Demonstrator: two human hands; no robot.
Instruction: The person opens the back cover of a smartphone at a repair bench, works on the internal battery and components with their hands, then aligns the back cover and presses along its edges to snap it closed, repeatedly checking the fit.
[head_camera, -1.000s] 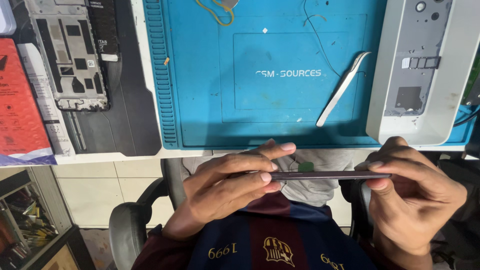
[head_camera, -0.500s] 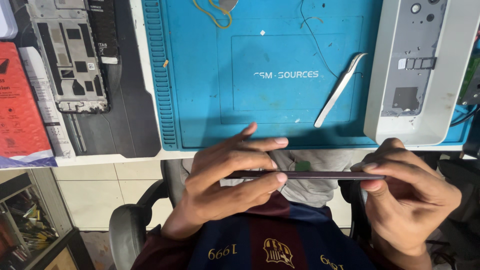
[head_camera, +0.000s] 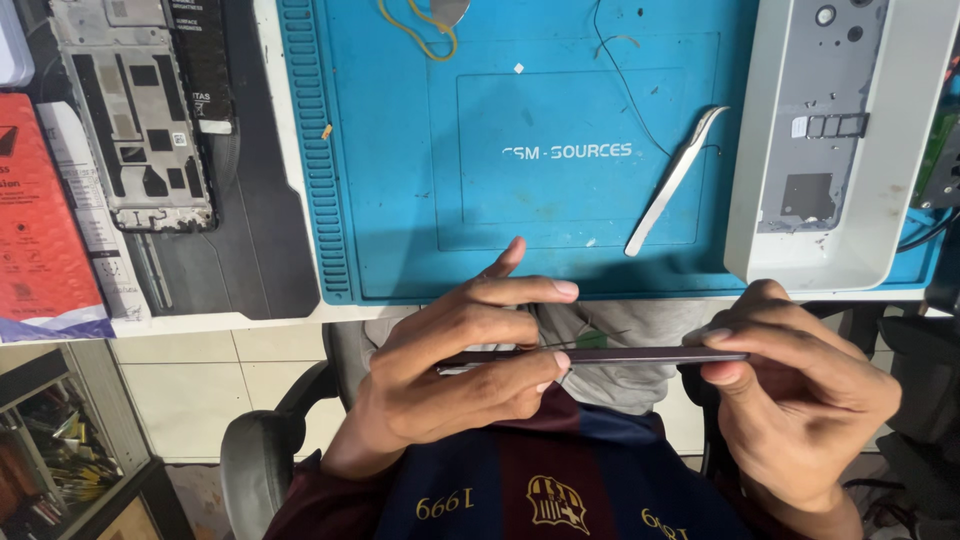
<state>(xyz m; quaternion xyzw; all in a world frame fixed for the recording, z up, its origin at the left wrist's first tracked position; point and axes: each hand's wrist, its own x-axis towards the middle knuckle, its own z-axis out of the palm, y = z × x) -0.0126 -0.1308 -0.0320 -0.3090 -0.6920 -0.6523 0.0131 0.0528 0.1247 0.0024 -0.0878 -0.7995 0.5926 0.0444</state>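
- The left hand (head_camera: 450, 370) gripped one end of a thin, dark phone (head_camera: 640, 356), which was seen edge-on, with the thumb beneath and the fingers curled over the top; the index finger lay straight along its upper face.
- The right hand (head_camera: 800, 385) pinched the other end of the phone between thumb and fingertips.
- The phone was held level in the air over the person's lap, just off the near edge of the surface (head_camera: 200, 322) and not resting on it.
- On the surface just beyond the hands lay a blue work mat (head_camera: 400, 180) with a ribbed strip down its left side.
- Silver tweezers (head_camera: 675, 182) lay slanted on the mat, toward its right part, well apart from both hands.
- A white tray (head_camera: 880, 190) stood at the mat's right edge, close above the right hand, with a grey phone frame (head_camera: 815, 110) lying inside it.
- A yellow loop of wire (head_camera: 420, 35) sat at the mat's far edge.
- Toward the left edge of the surface a stripped phone chassis (head_camera: 135, 115) lay on a dark pad (head_camera: 260, 240), with a red package (head_camera: 35, 220) beside it at the near left corner.
- Nothing lay between the hands and the phone; the person's striped shirt (head_camera: 530, 480) and a chair armrest (head_camera: 255, 450) showed below.
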